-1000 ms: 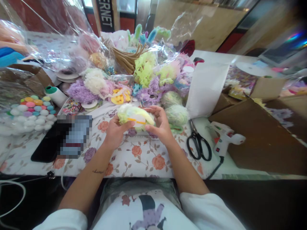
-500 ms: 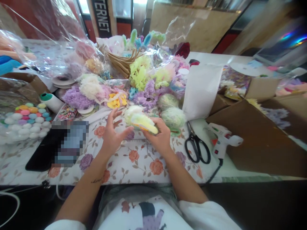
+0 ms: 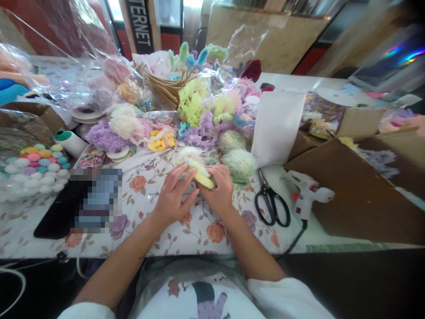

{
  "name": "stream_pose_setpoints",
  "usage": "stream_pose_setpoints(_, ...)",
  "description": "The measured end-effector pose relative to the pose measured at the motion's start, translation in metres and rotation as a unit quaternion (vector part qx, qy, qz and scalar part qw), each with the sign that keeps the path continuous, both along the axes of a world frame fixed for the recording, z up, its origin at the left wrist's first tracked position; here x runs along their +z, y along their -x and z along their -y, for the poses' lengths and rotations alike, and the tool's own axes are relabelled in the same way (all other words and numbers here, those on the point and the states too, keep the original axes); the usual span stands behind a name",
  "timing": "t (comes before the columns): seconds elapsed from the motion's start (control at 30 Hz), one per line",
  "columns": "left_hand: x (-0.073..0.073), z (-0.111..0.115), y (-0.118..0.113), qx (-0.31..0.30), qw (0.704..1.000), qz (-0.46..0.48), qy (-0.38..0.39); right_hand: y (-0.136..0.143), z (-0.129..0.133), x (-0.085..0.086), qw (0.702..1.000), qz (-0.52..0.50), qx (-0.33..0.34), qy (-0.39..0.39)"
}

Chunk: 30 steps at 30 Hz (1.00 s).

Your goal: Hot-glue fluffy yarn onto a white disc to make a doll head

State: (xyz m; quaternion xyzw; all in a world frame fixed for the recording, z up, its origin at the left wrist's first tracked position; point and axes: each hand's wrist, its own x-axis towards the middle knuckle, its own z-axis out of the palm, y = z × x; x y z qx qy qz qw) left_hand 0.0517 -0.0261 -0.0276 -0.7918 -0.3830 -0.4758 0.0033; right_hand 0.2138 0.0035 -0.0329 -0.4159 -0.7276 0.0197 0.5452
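A fluffy yellow and white craft piece (image 3: 202,177) is held above the flowered tablecloth; its exact kind I cannot make out. My right hand (image 3: 219,188) grips its right end, fingers curled over the far side. My left hand (image 3: 174,195) has its fingertips on the left side of the piece, with the thumb extended towards my right hand. Part of the piece is hidden behind the fingers. Just beyond the hands lie balls of pale green and white fuzzy yarn (image 3: 238,163).
Black-handled scissors (image 3: 272,206) and a white glue gun (image 3: 307,192) lie to the right, beside a cardboard box (image 3: 372,195). On the left are a phone (image 3: 96,199) and a bag of pompoms (image 3: 40,168). Lace, ribbons and brown stems (image 3: 169,88) crowd the back.
My left hand has moved right and forward from beside the craft piece, and its fingers now touch it. My right hand keeps its hold, and the piece is turned slightly.
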Motion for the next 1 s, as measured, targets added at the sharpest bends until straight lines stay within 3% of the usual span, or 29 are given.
stream_pose_setpoints(0.33, -0.0026, 0.0021, -0.0018, 0.002, 0.997, -0.059, -0.057, 0.0005, -0.0008, -0.0005, 1.0, -0.004, 0.002, -0.029)
stream_pose_setpoints(0.57, -0.0019, 0.0073, -0.0072, -0.075, 0.986, -0.136, -0.061, 0.0008, 0.0012, -0.005, 0.999, 0.015, 0.028, -0.012)
stream_pose_setpoints(0.63, -0.0012, 0.0089, -0.0059, -0.098, 0.986, -0.118, -0.07, 0.0008, 0.0017, -0.0047, 0.999, 0.004, 0.04, -0.011)
stream_pose_setpoints(0.73, -0.0011, 0.0085, -0.0012, -0.029, 0.996, 0.006, -0.084, 0.0022, 0.002, -0.0037, 1.0, -0.006, 0.028, -0.012)
stream_pose_setpoints(0.83, -0.003, 0.0052, 0.0016, 0.075, 0.995, 0.058, -0.017, 0.0049, 0.0021, -0.0021, 1.0, -0.003, -0.002, -0.001)
stream_pose_setpoints(1.0, -0.0084, 0.0022, -0.0031, 0.053, 0.998, -0.014, 0.031, 0.0067, 0.0039, 0.0006, 0.999, -0.023, -0.026, 0.018)
